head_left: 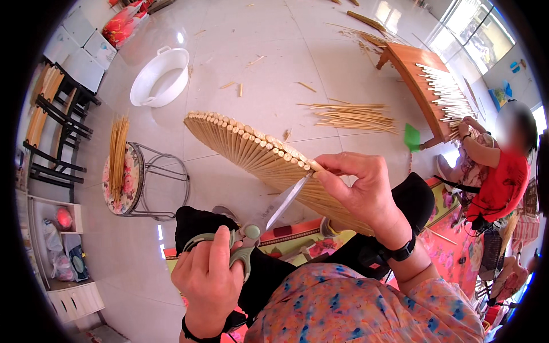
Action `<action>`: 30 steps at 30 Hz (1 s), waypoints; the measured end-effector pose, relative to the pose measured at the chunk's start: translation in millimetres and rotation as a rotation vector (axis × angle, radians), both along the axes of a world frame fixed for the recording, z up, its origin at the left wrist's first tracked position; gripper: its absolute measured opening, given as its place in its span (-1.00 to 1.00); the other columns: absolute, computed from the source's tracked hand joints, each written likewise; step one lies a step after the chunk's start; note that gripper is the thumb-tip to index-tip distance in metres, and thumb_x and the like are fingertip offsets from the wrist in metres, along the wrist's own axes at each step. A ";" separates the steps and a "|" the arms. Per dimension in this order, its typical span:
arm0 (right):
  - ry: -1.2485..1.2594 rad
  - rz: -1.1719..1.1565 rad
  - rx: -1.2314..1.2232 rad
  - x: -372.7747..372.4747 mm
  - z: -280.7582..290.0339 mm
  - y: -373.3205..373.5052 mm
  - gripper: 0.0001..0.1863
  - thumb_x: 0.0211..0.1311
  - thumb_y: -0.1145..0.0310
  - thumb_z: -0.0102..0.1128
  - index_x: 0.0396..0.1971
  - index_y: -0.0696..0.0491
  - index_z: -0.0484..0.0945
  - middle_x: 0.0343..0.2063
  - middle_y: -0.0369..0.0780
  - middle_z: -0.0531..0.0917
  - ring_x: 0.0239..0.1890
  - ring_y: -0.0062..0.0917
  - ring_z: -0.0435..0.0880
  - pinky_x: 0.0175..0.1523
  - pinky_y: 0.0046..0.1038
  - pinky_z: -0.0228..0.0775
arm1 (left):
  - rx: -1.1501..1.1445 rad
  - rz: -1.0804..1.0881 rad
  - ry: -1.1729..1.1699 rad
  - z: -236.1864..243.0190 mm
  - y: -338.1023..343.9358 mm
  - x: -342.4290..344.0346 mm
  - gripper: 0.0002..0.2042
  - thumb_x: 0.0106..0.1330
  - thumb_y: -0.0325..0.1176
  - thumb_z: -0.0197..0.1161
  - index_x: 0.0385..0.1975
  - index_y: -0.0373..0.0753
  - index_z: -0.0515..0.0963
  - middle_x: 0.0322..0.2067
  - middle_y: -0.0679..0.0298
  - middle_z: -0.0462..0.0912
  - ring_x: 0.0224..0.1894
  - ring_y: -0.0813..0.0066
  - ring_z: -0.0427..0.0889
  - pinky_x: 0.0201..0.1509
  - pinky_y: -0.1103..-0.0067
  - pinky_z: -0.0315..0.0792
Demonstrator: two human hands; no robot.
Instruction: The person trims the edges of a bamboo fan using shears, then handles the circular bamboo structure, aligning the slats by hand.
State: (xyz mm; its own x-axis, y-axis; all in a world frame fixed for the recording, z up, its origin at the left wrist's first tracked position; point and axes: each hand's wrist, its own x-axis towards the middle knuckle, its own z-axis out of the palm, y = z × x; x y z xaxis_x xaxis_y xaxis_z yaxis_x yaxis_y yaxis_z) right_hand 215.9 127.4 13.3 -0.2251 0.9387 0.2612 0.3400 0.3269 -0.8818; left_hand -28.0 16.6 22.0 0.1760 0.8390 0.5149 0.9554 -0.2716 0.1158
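Observation:
My left hand (pixel 209 274) is closed through the green handles of a pair of scissors (pixel 289 200). The blades point up and to the right, their tips at the rim of a round mat of straw-coloured stalks (pixel 251 154). This mat is tilted in front of me, with cut stalk ends lined up along its upper edge. At that edge, my right hand (pixel 360 186) pinches the rim between thumb and fingers, just right of the scissor tips. A dark watch is on my right wrist. The mat's lower part is hidden behind my right hand and forearm.
A flowered stool (pixel 132 197) bears a bundle of stalks (pixel 118 163) at left. Beyond stands a white tub (pixel 137 94). Loose stalks (pixel 357 116) lie on the floor. At right, a person in red (pixel 506 183) handles pale stalks on a wooden table (pixel 406 77).

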 end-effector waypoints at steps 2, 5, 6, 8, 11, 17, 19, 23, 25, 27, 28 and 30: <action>-0.006 -0.004 0.027 -1.6 -1.1 -0.6 -0.83 0.13 0.48 0.35 -0.28 0.20 0.71 -0.43 -0.10 0.74 -0.41 -0.47 0.73 -0.25 -0.51 0.55 | -0.004 -0.009 0.017 3.2 -0.6 0.5 -0.65 0.01 -0.46 0.44 -0.15 -0.31 0.61 -0.62 0.33 0.44 -0.67 0.39 0.42 -0.61 0.50 0.22; -0.005 -0.012 0.038 -3.1 -0.9 -3.3 -0.84 0.12 0.48 0.36 -0.29 0.20 0.71 -0.45 -0.10 0.74 -0.44 -0.47 0.73 -0.30 -0.51 0.54 | 0.002 -0.015 0.064 6.5 -1.2 0.8 -0.64 0.01 -0.46 0.43 -0.14 -0.31 0.60 -0.61 0.32 0.44 -0.67 0.39 0.42 -0.61 0.50 0.23; 0.000 -0.012 0.037 -3.4 0.1 -3.8 -0.84 0.12 0.48 0.36 -0.29 0.20 0.71 -0.45 -0.10 0.74 -0.44 -0.47 0.73 -0.30 -0.51 0.54 | 0.001 -0.014 0.069 7.5 -1.6 0.8 -0.64 0.01 -0.46 0.43 -0.14 -0.31 0.60 -0.61 0.32 0.44 -0.67 0.39 0.42 -0.61 0.50 0.23; -0.025 -0.012 0.035 -3.9 2.5 -4.9 -0.83 0.12 0.47 0.36 -0.29 0.20 0.72 -0.45 -0.10 0.73 -0.45 -0.46 0.73 -0.32 -0.50 0.53 | -0.013 -0.014 0.051 9.3 -2.2 0.7 -0.64 0.02 -0.47 0.42 -0.13 -0.30 0.59 -0.60 0.32 0.44 -0.65 0.37 0.44 -0.61 0.50 0.26; -0.027 -0.007 0.070 -3.2 1.1 -4.2 -0.82 0.13 0.45 0.36 -0.28 0.19 0.71 -0.46 -0.09 0.73 -0.45 -0.44 0.74 -0.33 -0.49 0.53 | -0.014 -0.004 0.041 10.3 -4.3 -0.8 -0.63 -0.01 -0.50 0.39 -0.12 -0.29 0.58 -0.58 0.31 0.44 -0.63 0.36 0.47 -0.58 0.48 0.30; -0.019 -0.012 0.098 -2.3 -1.2 -2.6 -0.81 0.13 0.43 0.35 -0.28 0.19 0.72 -0.47 -0.09 0.72 -0.45 -0.43 0.73 -0.34 -0.49 0.53 | -0.034 0.016 0.045 16.0 -2.9 -0.1 -0.59 -0.06 -0.56 0.34 -0.11 -0.28 0.57 -0.56 0.30 0.44 -0.58 0.34 0.50 -0.53 0.46 0.33; -0.019 -0.013 0.098 -3.3 -1.5 -2.7 -0.81 0.13 0.44 0.35 -0.28 0.19 0.72 -0.47 -0.08 0.72 -0.46 -0.42 0.73 -0.34 -0.49 0.53 | -0.033 0.012 0.053 15.9 -2.3 -0.4 -0.59 -0.07 -0.56 0.32 -0.11 -0.28 0.57 -0.56 0.29 0.42 -0.58 0.33 0.49 -0.53 0.45 0.33; -0.024 -0.014 0.099 -3.9 -0.7 -3.4 -0.81 0.12 0.44 0.34 -0.28 0.20 0.72 -0.48 -0.08 0.72 -0.47 -0.41 0.73 -0.35 -0.48 0.53 | -0.030 0.014 0.092 14.4 -2.3 -2.8 -0.55 -0.13 -0.58 0.28 -0.10 -0.28 0.57 -0.56 0.27 0.39 -0.60 0.28 0.45 -0.52 0.43 0.34; -0.025 -0.016 0.101 -3.8 -1.5 -3.5 -0.82 0.12 0.45 0.34 -0.28 0.19 0.72 -0.48 -0.08 0.72 -0.47 -0.41 0.73 -0.36 -0.48 0.52 | -0.027 0.015 0.097 13.9 -3.0 -4.5 -0.54 -0.15 -0.58 0.27 -0.11 -0.28 0.58 -0.55 0.26 0.38 -0.60 0.27 0.44 -0.51 0.42 0.34; -0.025 -0.018 0.101 -3.9 -2.5 -3.5 -0.82 0.12 0.45 0.34 -0.28 0.19 0.72 -0.49 -0.08 0.72 -0.47 -0.41 0.73 -0.36 -0.48 0.52 | -0.025 0.017 0.103 14.2 -3.9 -4.8 -0.53 -0.17 -0.57 0.26 -0.11 -0.29 0.58 -0.55 0.25 0.38 -0.61 0.26 0.43 -0.51 0.41 0.34; -0.022 -0.019 0.105 -4.1 -3.0 -3.4 -0.82 0.12 0.45 0.34 -0.28 0.19 0.72 -0.48 -0.08 0.72 -0.47 -0.41 0.73 -0.36 -0.48 0.52 | -0.033 0.021 0.104 15.0 -4.4 -4.4 -0.54 -0.17 -0.57 0.25 -0.12 -0.29 0.58 -0.55 0.25 0.38 -0.60 0.26 0.43 -0.51 0.41 0.34; -0.019 -0.019 0.108 -4.4 -3.5 -3.1 -0.82 0.12 0.45 0.34 -0.29 0.19 0.72 -0.48 -0.08 0.72 -0.47 -0.41 0.73 -0.36 -0.48 0.52 | -0.041 0.026 0.105 15.2 -4.2 -4.3 -0.54 -0.18 -0.56 0.25 -0.12 -0.29 0.58 -0.55 0.25 0.38 -0.60 0.26 0.43 -0.51 0.41 0.34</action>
